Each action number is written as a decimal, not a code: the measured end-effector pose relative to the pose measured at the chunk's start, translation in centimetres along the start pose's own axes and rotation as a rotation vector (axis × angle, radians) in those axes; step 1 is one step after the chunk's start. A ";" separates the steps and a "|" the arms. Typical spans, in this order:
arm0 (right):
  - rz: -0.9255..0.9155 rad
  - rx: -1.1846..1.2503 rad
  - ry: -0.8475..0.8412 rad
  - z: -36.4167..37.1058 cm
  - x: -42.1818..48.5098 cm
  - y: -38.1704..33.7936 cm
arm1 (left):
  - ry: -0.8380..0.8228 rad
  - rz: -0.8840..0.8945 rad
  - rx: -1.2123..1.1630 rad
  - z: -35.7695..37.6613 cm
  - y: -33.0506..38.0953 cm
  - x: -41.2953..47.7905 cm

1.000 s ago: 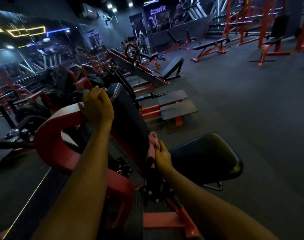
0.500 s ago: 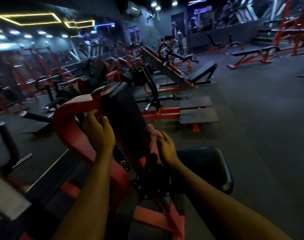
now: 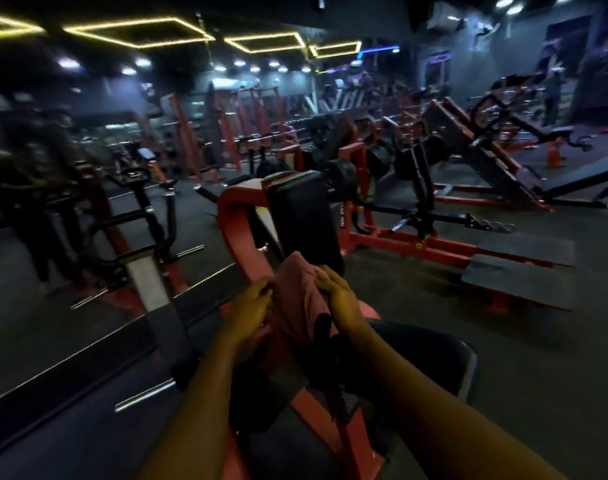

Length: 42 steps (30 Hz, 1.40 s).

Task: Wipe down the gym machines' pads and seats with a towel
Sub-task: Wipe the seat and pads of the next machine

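A pink towel [image 3: 297,299] hangs between both hands at the foot of the machine's upright black back pad [image 3: 304,216]. My right hand [image 3: 342,299] grips the towel's right edge with curled fingers. At the towel's left edge my left hand [image 3: 249,306] holds the cloth, fingers bent. The black seat pad [image 3: 430,358] lies low to the right, under my right forearm. A red frame [image 3: 236,230] curves round the back pad on the left.
A mirror wall [image 3: 70,209] with a metal post stands on the left. Red plate-loaded machines [image 3: 434,188] and flat platforms [image 3: 517,271] fill the floor to the right. A person [image 3: 552,95] stands far back right. Dark floor lies open at the right.
My left hand left the red frame and came down to the towel's left edge. The towel spread wider between both hands. The view swung left.
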State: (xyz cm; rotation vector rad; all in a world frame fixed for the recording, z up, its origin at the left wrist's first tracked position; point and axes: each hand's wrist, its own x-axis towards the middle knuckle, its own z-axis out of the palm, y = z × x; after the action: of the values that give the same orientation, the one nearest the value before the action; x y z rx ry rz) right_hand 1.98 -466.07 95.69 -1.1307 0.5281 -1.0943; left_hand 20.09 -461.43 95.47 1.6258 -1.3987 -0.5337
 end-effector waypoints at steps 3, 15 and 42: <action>0.051 0.089 -0.099 1.2 -2.1 -0.6 | 0.063 -0.040 0.078 -1.6 0.7 -3.8; 0.145 -0.309 -0.407 5.1 -15.8 -1.1 | 0.241 -0.151 0.411 -6.6 6.7 -25.6; 0.036 -0.379 -1.573 8.9 -59.2 -5.2 | 1.007 -1.139 0.690 11.0 32.7 -84.0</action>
State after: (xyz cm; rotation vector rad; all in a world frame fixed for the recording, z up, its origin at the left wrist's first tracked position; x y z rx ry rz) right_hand -17.71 -409.29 93.58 -1.8901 -0.5255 0.1617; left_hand -29.08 -385.11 98.33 2.6253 0.2389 0.2605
